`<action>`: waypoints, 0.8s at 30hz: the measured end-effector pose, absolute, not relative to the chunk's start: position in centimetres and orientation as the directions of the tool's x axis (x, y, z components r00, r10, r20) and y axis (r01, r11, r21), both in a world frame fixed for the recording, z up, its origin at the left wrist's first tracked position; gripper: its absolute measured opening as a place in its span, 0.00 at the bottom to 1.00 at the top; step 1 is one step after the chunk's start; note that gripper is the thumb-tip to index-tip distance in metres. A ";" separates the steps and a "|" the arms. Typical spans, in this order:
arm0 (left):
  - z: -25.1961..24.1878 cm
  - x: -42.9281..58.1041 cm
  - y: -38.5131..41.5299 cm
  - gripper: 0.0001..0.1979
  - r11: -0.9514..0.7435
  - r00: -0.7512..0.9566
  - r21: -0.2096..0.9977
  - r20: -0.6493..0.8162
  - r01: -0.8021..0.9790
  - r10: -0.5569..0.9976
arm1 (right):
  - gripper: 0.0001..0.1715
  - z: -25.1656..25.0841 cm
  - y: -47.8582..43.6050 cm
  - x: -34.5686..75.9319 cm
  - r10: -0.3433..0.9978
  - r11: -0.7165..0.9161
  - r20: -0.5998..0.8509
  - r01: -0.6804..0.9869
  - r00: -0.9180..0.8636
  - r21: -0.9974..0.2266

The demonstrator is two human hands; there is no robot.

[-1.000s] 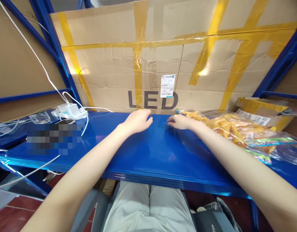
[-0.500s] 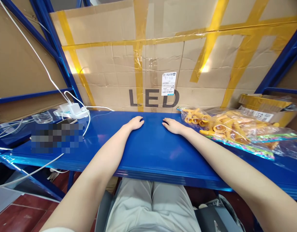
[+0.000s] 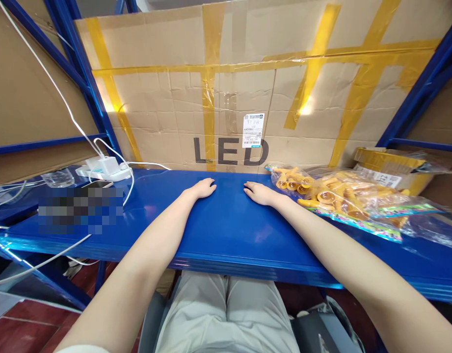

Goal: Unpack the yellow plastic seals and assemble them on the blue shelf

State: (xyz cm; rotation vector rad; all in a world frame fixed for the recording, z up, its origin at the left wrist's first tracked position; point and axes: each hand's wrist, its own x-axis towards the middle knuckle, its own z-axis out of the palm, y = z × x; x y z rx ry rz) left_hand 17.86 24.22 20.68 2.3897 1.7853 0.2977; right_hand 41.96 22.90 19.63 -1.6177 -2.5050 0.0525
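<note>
My left hand (image 3: pixel 204 188) lies palm down on the blue shelf surface (image 3: pixel 226 230), its fingers stretched out and nothing in it. Across a short gap, my right hand (image 3: pixel 259 192) rests the same way, fingers slightly spread. Just right of my right hand are clear plastic bags of orange-yellow, horn-shaped plastic pieces (image 3: pixel 327 197), with hollow round ends showing. Neither hand touches the bags. A large cardboard sheet or box (image 3: pixel 167 113) marked "LED" stands upright behind both hands.
At the left, a white power strip (image 3: pixel 104 169) with plugged-in cables sits behind a dark, pixelated flat object (image 3: pixel 80 206). A clear plastic container (image 3: pixel 58 178) is beside it. A small taped carton (image 3: pixel 389 169) stands at the back right. Blue metal posts frame both sides.
The whole view has shifted slightly, so the shelf and its contents appear a little further left. Both hands stay flat in the same places on the surface.
</note>
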 end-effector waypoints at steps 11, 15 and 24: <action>20.2 17.7 25.1 0.29 -0.304 0.298 0.165 0.063 0.938 0.953 | 0.22 24.9 20.1 42.8 0.819 0.223 0.526 0.972 -0.230 0.077; 20.0 17.6 25.5 0.29 -0.315 0.306 0.152 0.076 0.937 0.949 | 0.30 25.6 20.7 45.9 0.849 -0.072 0.518 0.994 0.105 -0.082; 19.9 17.7 25.7 0.28 -0.329 0.316 0.151 0.099 0.932 0.943 | 0.40 23.9 22.4 48.5 0.933 -0.271 0.220 0.958 0.285 -0.090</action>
